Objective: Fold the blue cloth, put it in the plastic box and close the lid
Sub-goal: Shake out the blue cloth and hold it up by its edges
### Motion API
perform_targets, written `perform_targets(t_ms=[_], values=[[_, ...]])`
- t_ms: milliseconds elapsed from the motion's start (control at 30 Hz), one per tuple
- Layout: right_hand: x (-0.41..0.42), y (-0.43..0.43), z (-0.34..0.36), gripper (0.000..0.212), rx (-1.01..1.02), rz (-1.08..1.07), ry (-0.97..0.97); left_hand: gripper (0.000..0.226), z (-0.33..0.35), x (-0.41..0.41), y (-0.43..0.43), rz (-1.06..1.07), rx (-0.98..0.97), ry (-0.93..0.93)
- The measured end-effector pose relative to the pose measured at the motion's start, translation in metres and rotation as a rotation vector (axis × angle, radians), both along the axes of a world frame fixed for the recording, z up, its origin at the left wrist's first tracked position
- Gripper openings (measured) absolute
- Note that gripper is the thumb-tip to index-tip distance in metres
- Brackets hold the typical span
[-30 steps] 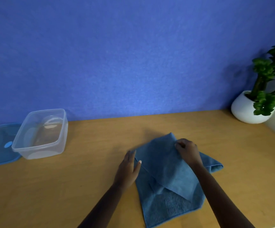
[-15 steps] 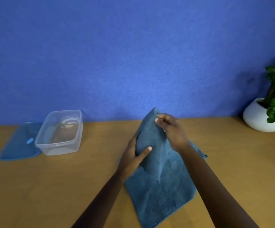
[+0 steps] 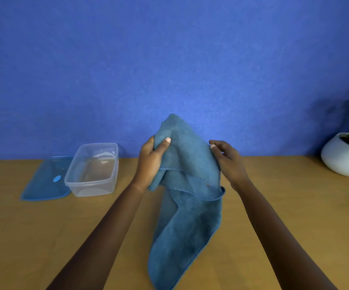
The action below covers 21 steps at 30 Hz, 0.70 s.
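Blue cloth [image 3: 190,185]: raised over the wooden table [image 3: 295,216], lower end trailing down. Left hand [image 3: 150,162] closed on its upper left part, thumb on top; right hand [image 3: 228,162] pinched the right edge (fingers loosely curled). Plastic box [image 3: 92,170] stood open at left, lid [image 3: 44,181] flat beside it.

The cloth [image 3: 188,206] hangs mid-table [image 3: 295,227] between the left hand [image 3: 150,162] and right hand [image 3: 228,162], the box [image 3: 92,172] well to its left with the lid [image 3: 44,181] flat just beyond, touching it, and the potted plant [image 3: 345,158] far right by the wall [image 3: 169,59]
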State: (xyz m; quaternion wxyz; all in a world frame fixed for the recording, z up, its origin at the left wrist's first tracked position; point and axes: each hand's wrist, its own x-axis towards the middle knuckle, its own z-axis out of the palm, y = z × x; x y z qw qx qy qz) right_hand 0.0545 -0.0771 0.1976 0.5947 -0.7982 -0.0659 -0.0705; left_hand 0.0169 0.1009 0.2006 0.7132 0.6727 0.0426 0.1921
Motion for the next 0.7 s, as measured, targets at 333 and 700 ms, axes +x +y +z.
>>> perform_targets(t_ms=[333, 700], values=[[-0.036, 0.019, -0.01, 0.045, -0.074, 0.375, 0.161, 0.023, 0.039, 0.002, 0.01, 0.141, -0.287, 0.027], [-0.031, 0.062, -0.002, 0.034, -0.334, 0.094, -0.274, 0.025, 0.044, 0.009, 0.008, 0.003, -0.273, 0.207]])
